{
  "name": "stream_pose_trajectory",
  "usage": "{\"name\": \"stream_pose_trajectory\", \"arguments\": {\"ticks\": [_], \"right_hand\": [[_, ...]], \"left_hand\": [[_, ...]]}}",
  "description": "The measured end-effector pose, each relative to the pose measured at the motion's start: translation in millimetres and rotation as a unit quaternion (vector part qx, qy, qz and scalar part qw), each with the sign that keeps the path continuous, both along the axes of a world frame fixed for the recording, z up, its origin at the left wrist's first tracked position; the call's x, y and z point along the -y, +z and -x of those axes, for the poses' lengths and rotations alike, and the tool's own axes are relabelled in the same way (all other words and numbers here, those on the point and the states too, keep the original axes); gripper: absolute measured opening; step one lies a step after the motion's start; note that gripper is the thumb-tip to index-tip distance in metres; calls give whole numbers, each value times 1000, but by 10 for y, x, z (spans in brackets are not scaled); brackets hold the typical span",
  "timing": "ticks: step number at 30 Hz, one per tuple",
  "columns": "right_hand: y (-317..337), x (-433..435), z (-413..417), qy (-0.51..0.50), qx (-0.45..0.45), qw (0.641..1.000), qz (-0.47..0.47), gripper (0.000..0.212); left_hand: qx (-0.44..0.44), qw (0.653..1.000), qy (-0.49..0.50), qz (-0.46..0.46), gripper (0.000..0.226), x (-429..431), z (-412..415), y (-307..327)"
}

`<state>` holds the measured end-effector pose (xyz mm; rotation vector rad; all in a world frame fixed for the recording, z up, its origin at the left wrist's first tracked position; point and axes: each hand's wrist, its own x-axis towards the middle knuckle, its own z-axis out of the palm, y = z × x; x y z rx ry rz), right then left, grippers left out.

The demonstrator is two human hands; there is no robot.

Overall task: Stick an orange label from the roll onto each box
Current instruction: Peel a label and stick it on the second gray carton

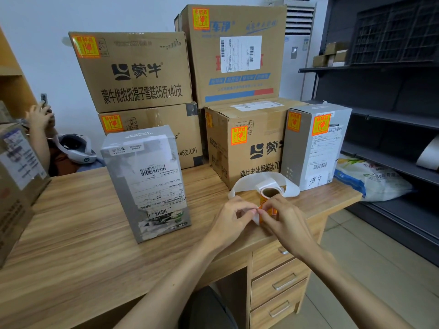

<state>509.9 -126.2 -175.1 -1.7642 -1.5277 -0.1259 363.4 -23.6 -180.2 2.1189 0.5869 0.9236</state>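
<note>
The label roll (269,192) stands on the wooden desk (78,236), with a long loop of white backing strip (261,178) curling behind it. My left hand (234,219) pinches the backing strip's end. My right hand (283,219) pinches an orange label (268,210) at the roll's front. A grey box (147,184) stands to the left of my hands and shows no orange label on its visible faces. Behind, the stacked cardboard boxes (133,70) and the grey box at the right (316,143) each carry orange labels.
A brown box (16,181) sits at the desk's left edge. Another person's hand (39,117) holds a phone at the far left, beside a white headset (76,148). Dark shelving (384,110) and a printed sack (370,179) stand to the right. Desk drawers (280,281) lie below my hands.
</note>
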Motion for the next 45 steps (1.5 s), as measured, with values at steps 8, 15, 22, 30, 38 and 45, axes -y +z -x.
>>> {"name": "stream_pose_trajectory", "arguments": {"ticks": [8, 15, 22, 30, 38, 45], "right_hand": [[-3, 16, -9, 9, -23, 1000, -6, 13], [5, 39, -7, 10, -107, 994, -25, 13], [9, 116, -101, 45, -176, 983, -29, 17], [55, 290, -256, 57, -192, 979, -23, 12], [111, 400, -357, 40, -199, 979, -7, 9], [239, 498, -329, 20, -191, 981, -4, 8]], "left_hand": [[2, 1000, 3, 8, 14, -1, 2, -7], [13, 1000, 24, 11, 11, -22, -5, -40], [7, 999, 45, 27, 11, -32, 14, -32], [-7, 998, 49, 33, 14, -35, 22, -24], [-12, 998, 47, 35, 16, -36, 21, -21], [7, 998, 49, 33, 15, -40, 11, -32]]}}
